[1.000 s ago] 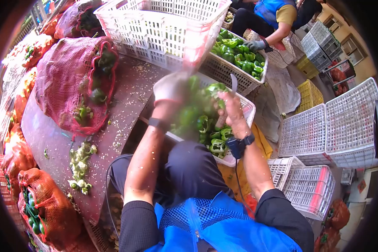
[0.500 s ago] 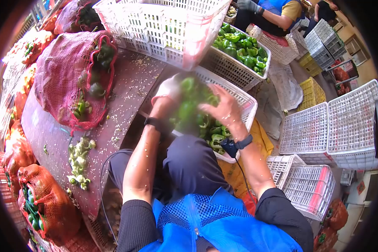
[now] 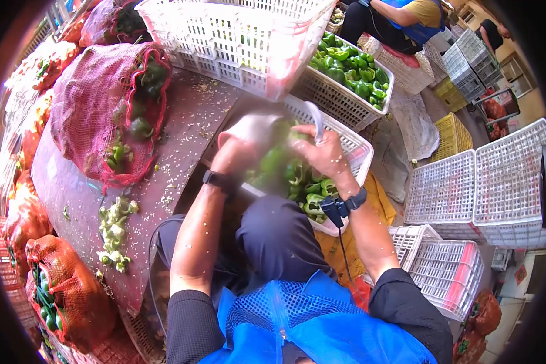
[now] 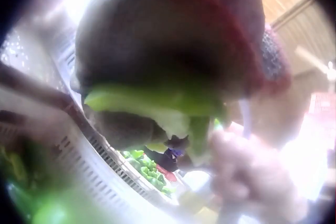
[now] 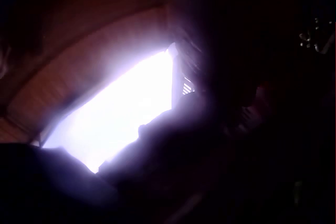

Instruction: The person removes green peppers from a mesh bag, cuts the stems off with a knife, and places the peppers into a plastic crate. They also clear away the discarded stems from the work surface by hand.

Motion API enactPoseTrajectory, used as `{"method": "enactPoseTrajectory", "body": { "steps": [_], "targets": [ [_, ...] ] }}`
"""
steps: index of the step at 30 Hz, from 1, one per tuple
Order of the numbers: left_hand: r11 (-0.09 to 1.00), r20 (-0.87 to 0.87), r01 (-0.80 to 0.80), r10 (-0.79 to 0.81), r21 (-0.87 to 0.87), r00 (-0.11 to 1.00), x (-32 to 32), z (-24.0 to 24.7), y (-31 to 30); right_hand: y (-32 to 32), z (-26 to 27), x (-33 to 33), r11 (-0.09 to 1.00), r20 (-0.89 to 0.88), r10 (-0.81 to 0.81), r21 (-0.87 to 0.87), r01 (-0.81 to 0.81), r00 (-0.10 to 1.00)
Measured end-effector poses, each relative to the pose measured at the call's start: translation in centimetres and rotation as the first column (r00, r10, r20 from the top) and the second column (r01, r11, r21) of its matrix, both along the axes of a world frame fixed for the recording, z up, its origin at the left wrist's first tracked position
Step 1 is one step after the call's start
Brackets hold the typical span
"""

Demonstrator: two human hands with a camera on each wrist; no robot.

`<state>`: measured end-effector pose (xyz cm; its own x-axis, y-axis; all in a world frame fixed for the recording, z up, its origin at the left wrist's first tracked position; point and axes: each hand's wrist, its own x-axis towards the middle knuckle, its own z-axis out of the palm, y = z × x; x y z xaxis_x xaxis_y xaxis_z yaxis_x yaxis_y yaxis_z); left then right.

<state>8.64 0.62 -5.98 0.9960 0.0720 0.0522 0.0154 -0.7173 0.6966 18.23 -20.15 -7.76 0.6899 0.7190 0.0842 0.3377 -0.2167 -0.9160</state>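
Note:
My left hand, in a pale glove with a red cuff, is over the near side of a white crate. In the left wrist view its gloved fingers hold a green bell pepper, pale along its lower edge. Close beside it, my bare right hand grips a knife, whose curved blade points up past the fingers; the handle is hidden in the hand. Cut green peppers lie in the crate beneath both hands. The right wrist view is mostly dark, with one bright patch.
A tall white crate stands at the back, beside another crate of green peppers. On the board at left are a red mesh sack and pepper cores. Stacked crates stand at right; a seated person is behind.
The right hand moved over the crate beside the left; its knife blade, out of sight half a second ago, shows upright again. The left hand stays over the crate, blurred. The seated person behind shifted.

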Motion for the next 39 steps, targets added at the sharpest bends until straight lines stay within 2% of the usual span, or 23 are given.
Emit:
{"method": "enactPoseTrajectory", "body": {
  "steps": [2, 3, 4, 6, 8, 9, 12, 14, 15, 16, 17, 18, 20, 21, 23, 27, 29, 31, 33, 34, 36, 37, 39],
  "targets": [
    [0.996, -0.115, -0.017, 0.027, 0.086, 0.993, -1.6, 6.1, -0.8, -1.4, 1.0, 0.8, 0.999, -0.095, -0.007, -0.045, 0.003, 0.995],
    [0.993, 0.137, -0.029, 0.014, 0.112, 0.99, -2.0, 5.2, -0.1, -2.1, 0.9, 1.5, 1.0, -0.268, 0.004, 0.009, -0.001, 0.963],
    [0.988, 0.117, -0.032, 0.014, 0.152, 0.993, -1.5, 4.5, 0.7, -2.6, 0.6, 2.0, 0.998, -0.435, 0.02, 0.059, 0.006, 0.9],
    [0.977, -0.035, -0.21, 0.209, -0.025, 0.977, -0.6, 4.4, 0.0, -2.5, 0.6, 2.2, 0.998, -0.445, 0.02, 0.067, 0.011, 0.895],
    [0.938, -0.05, -0.347, 0.346, -0.005, 0.937, 1.2, 3.2, -1.4, -1.8, 0.3, 1.9, 0.985, -0.476, 0.04, 0.164, 0.044, 0.878],
    [0.894, 0.382, -0.393, 0.294, 0.213, 0.876, 1.0, 2.3, -2.0, -1.2, 0.9, 1.5, 0.989, -0.451, 0.058, 0.149, 0.011, 0.891],
    [0.951, 0.249, -0.27, 0.228, 0.152, 0.941, 0.9, 1.6, -3.1, 0.9, 2.7, 0.3, 0.999, -0.285, 0.033, -0.012, -0.038, 0.958],
    [0.953, 0.239, -0.206, 0.151, 0.224, 0.959, 0.7, 1.5, -3.4, 1.8, 2.6, 0.3, 0.996, -0.282, 0.062, -0.041, -0.076, 0.957],
    [0.961, 0.247, -0.249, 0.273, -0.122, 0.93, 0.6, 1.0, -3.5, 2.0, 2.7, 0.3, 0.993, -0.285, 0.096, -0.037, -0.111, 0.954],
    [0.852, 0.219, -0.261, 0.39, -0.453, 0.894, 0.6, 0.7, -3.4, 2.3, 2.8, 0.3, 0.989, -0.281, 0.133, -0.031, -0.147, 0.95],
    [0.903, 0.168, -0.338, 0.388, -0.265, 0.906, 0.8, 1.1, -3.3, 2.7, 2.8, 0.1, 0.988, -0.279, 0.136, -0.03, -0.151, 0.951],
    [0.903, 0.17, -0.339, 0.39, -0.265, 0.905, 1.1, 0.8, -3.1, 3.0, 2.8, -0.1, 0.992, -0.217, 0.102, -0.05, -0.115, 0.971],
    [0.911, 0.126, -0.412, 0.409, -0.009, 0.904, 1.6, 0.5, -3.0, 3.3, 2.3, -0.1, 0.995, -0.147, 0.067, -0.065, -0.077, 0.987],
    [0.911, 0.129, -0.413, 0.411, -0.01, 0.903, 1.6, 0.4, -3.3, 3.4, 1.6, 0.1, 0.991, 0.018, 0.056, -0.12, -0.053, 0.998],
    [0.789, 0.02, -0.544, 0.573, -0.286, 0.82, 1.6, 0.1, -4.1, 3.6, 0.9, -0.3, 0.987, 0.249, 0.013, -0.161, 0.028, 0.968],
    [0.818, 0.191, -0.569, 0.573, -0.082, 0.797, 1.5, 0.6, -4.3, 3.8, -1.0, -1.3, 0.994, 0.441, -0.107, 0.016, 0.111, 0.891],
    [0.803, 0.127, -0.596, 0.59, 0.005, 0.797, 1.2, 1.2, -4.7, 4.0, -1.9, -1.6, 0.982, 0.435, -0.181, 0.026, 0.188, 0.882],
    [0.796, 0.201, -0.603, 0.6, -0.052, 0.775, 0.9, 0.5, -4.8, 3.7, -2.0, -1.0, 0.961, 0.438, -0.262, 0.035, 0.275, 0.86],
    [0.836, 0.383, -0.548, 0.517, -0.031, 0.766, 0.2, 0.9, -4.7, 3.3, -1.7, 0.3, 0.935, 0.063, -0.354, 0.052, 0.351, 0.933],
    [0.819, 0.313, -0.574, 0.546, -0.002, 0.777, 0.0, 1.5, -4.7, 2.9, -1.5, 0.8, 0.93, 0.075, -0.368, 0.058, 0.364, 0.927],
    [0.845, 0.287, -0.531, 0.494, 0.065, 0.821, 0.5, 1.8, -3.9, 1.9, -1.5, 1.0, 0.973, 0.11, -0.218, -0.049, 0.224, 0.97],
    [0.863, 0.164, -0.485, 0.463, 0.139, 0.871, 0.7, 1.9, -3.6, 1.9, -1.7, 0.9, 0.985, 0.112, -0.174, 0.025, 0.172, 0.978],
    [0.875, 0.23, -0.403, 0.348, 0.268, 0.909, 0.9, 1.2, -3.2, 1.5, -0.4, 0.5, 0.992, 0.158, -0.118, -0.021, 0.123, 0.98]
  ]
}}
